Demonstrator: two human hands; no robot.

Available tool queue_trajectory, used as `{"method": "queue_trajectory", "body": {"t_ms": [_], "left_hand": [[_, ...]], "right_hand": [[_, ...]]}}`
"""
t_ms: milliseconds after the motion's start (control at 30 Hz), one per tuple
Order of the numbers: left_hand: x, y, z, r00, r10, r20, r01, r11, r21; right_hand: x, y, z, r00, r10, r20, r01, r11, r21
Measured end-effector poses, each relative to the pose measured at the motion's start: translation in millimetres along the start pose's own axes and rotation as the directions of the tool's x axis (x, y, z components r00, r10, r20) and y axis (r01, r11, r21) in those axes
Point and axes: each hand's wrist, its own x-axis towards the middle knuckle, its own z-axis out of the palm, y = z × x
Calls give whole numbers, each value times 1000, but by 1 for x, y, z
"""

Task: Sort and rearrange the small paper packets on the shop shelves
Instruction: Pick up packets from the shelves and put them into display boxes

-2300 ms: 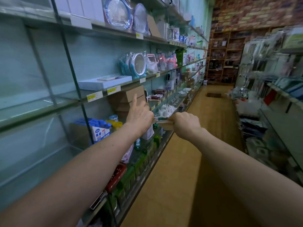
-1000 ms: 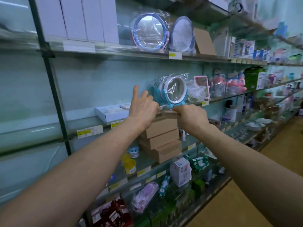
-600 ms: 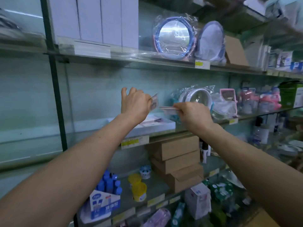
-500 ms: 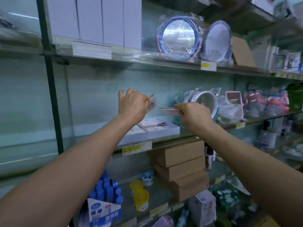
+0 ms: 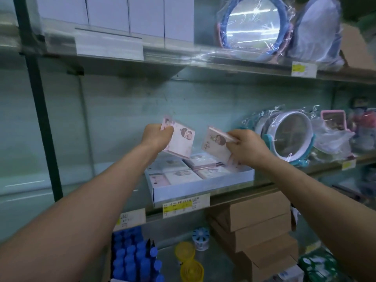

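Left hand (image 5: 156, 136) grips packet stack (image 5: 181, 142), right hand (image 5: 249, 147) pinches second stack (image 5: 216, 144), both above white tray (image 5: 200, 190). Packets look light, thin, bendable; hold by edges.

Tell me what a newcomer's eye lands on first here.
Centre frame, the left hand grips one stack of pink packets and the right hand another stack, above a white tray box of more packets on the middle shelf. On the top shelf at right, a plastic-wrapped blue-rimmed mirror glares.
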Motion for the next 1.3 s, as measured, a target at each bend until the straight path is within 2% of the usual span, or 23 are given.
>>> {"method": "queue_trajectory", "body": {"t_ms": [133, 300, 500, 633, 833, 1033, 1167, 1300], "left_hand": [[7, -13, -10, 989, -138, 56, 145, 977, -158], [8, -17, -16, 972, -218, 84, 231, 954, -193], [9, -14, -15, 956, -272, 106, 290, 924, -248], [12, -10, -12, 953, -297, 60, 302, 913, -274], [16, -6, -17, 948, -316, 26, 308, 900, -308], [15, -8, -12, 940, -340, 29, 330, 887, -323], [14, -9, -7, 932, -359, 53, 357, 879, -315], [11, -8, -1, 930, -361, 69, 364, 880, -306]], "right_hand": [[16, 4, 8, 995, 62, 72, -73, 985, 155], [31, 7, 17, 989, 69, 131, -101, 962, 254], [52, 15, 17, 984, 67, 164, -112, 954, 279], [61, 21, 14, 983, 99, 153, -146, 930, 338], [69, 35, 8, 950, 101, 295, -229, 869, 439], [78, 41, 0, 915, 44, 401, -196, 917, 348], [76, 40, 8, 846, 7, 533, -137, 969, 205], [72, 37, 21, 819, 7, 574, -50, 997, 59]]}}
